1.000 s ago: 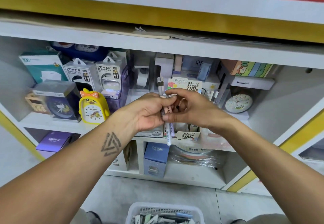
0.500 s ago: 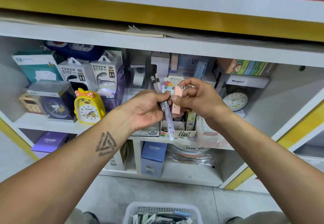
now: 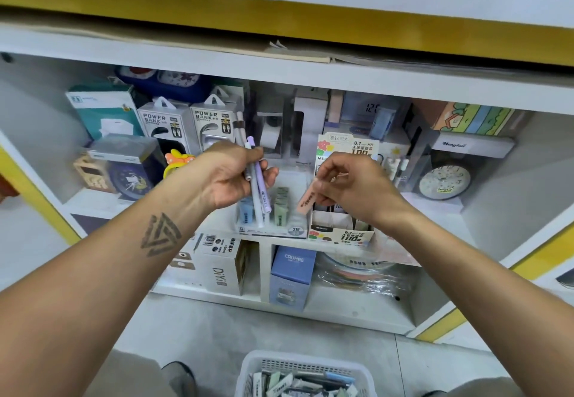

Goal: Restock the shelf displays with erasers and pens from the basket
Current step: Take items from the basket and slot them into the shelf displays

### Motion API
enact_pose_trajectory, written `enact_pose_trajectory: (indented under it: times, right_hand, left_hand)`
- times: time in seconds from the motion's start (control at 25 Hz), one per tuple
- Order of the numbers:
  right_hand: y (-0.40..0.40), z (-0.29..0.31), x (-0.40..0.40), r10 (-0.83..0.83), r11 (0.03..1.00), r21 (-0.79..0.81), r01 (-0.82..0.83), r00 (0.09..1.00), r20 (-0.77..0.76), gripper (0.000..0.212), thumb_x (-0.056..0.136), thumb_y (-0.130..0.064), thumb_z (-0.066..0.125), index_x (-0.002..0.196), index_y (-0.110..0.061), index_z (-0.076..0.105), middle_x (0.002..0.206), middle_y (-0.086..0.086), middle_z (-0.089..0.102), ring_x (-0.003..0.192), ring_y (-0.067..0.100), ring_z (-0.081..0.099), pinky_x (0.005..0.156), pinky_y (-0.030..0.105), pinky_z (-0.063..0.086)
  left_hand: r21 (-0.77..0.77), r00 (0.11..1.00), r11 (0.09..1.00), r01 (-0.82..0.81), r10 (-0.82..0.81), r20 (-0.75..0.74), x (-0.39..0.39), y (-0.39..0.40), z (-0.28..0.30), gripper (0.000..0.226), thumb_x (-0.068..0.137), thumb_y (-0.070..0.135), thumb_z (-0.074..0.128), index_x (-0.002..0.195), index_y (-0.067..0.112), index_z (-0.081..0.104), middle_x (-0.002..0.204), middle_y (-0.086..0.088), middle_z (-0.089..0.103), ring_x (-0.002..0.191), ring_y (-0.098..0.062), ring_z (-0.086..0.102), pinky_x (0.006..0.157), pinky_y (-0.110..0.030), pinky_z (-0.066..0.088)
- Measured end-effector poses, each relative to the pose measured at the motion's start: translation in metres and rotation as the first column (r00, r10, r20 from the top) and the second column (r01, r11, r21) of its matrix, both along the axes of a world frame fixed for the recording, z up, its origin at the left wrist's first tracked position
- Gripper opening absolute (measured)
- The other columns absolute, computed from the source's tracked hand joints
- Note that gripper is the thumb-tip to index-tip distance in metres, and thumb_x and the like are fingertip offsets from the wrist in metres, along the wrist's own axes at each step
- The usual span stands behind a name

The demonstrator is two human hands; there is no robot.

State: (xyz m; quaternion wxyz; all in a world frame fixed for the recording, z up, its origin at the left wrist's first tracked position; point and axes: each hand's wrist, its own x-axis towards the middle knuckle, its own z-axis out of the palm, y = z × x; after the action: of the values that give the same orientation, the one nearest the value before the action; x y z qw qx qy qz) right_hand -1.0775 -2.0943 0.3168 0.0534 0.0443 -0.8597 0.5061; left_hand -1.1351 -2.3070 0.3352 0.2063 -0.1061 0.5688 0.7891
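Note:
My left hand (image 3: 231,176) grips a small bunch of pens (image 3: 260,193), white and pale purple, held upright in front of the shelf. My right hand (image 3: 351,184) pinches a slim pink eraser (image 3: 306,201) by its upper end, tilted, just above the gap between two display boxes. The eraser display box (image 3: 292,230) marked 2B holds blue and green erasers. Beside it on the right stands a cardboard display box (image 3: 344,235) marked 0.7 and 100. The white basket (image 3: 306,375) with more erasers and pens sits on the floor at the bottom edge.
The white shelf (image 3: 310,86) is crowded: power bank boxes (image 3: 169,126), a yellow clock (image 3: 178,162), a round clock (image 3: 444,182) at the right. Below stand a DIY box (image 3: 222,267), a blue box (image 3: 292,275) and wrapped rolls (image 3: 363,275). My shoe (image 3: 178,376) is left of the basket.
My hands have parted. The right hand drew the pink eraser out of the bunch and carried it right and down toward the display boxes; the left hand keeps the pens.

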Motion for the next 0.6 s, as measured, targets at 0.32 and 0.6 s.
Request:
enact_pose_trajectory:
  times: [0.32, 0.6]
  right_hand:
    - [-0.011, -0.006, -0.014, 0.001, 0.988, -0.157, 0.009, 0.998, 0.067, 0.012, 0.088, 0.002, 0.071, 0.088, -0.011, 0.07, 0.082, 0.015, 0.073, 0.067, 0.026, 0.076, 0.057, 0.025, 0.059]
    - [-0.005, -0.009, -0.018, 0.01, 0.921, 0.388, 0.043, 0.991, -0.134, 0.011, 0.087, -0.009, 0.073, 0.086, -0.019, 0.073, 0.072, -0.007, 0.066, 0.069, 0.009, 0.064, 0.07, 0.028, 0.056]
  left_hand:
    - [0.017, 0.998, 0.999, 0.032, -0.033, 0.061, 0.01, -0.004, -0.006, 0.007, 0.1, 0.003, 0.048, 0.093, 0.003, 0.051, 0.065, -0.012, 0.051, 0.047, -0.025, 0.062, 0.055, -0.035, 0.06]
    - [-0.003, 0.998, 1.0, 0.013, -0.013, 0.069, 0.01, -0.008, -0.005, 0.008, 0.099, 0.002, 0.049, 0.092, 0.002, 0.052, 0.073, -0.014, 0.051, 0.056, -0.027, 0.062, 0.053, -0.035, 0.059]
